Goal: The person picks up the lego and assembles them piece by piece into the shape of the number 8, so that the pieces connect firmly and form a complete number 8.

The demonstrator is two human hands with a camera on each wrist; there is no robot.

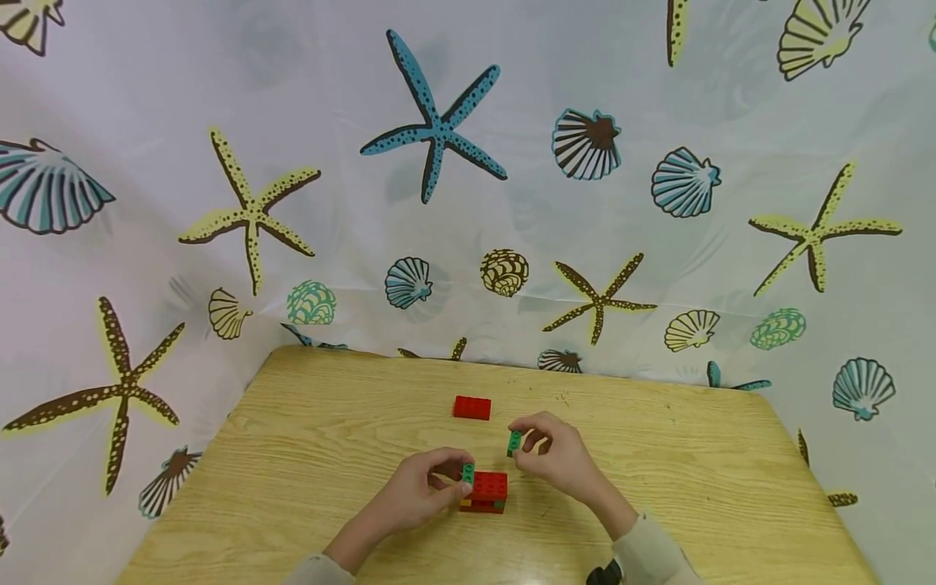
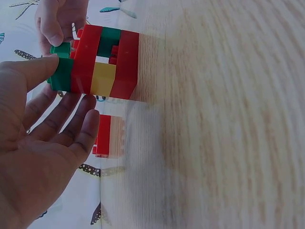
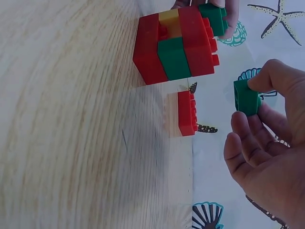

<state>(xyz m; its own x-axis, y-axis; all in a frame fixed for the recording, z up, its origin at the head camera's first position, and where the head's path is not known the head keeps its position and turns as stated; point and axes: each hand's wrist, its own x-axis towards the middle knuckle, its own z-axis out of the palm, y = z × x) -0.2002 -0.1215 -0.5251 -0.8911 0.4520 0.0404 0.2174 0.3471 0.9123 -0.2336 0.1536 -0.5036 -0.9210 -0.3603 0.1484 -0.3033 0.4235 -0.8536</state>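
Note:
A small brick stack point(image 1: 491, 486) stands on the table, with a red brick at the bottom and another red one on top. Between those two layers sit a yellow brick point(image 2: 103, 79) at the left end and a green brick point(image 3: 174, 58) at the right end, with a gap between. My left hand point(image 1: 418, 491) pinches a small green brick point(image 1: 468, 473) at the left end of the stack's studded top. To the right, my right hand point(image 1: 561, 457) holds another small green brick point(image 1: 514, 443) in the air between thumb and fingers, apart from the stack.
Behind the stack a loose red brick point(image 1: 472, 408) lies on the wooden table point(image 1: 329, 422). A white cloth point(image 1: 468, 219) printed with starfish and shells hangs along the table's back and sides.

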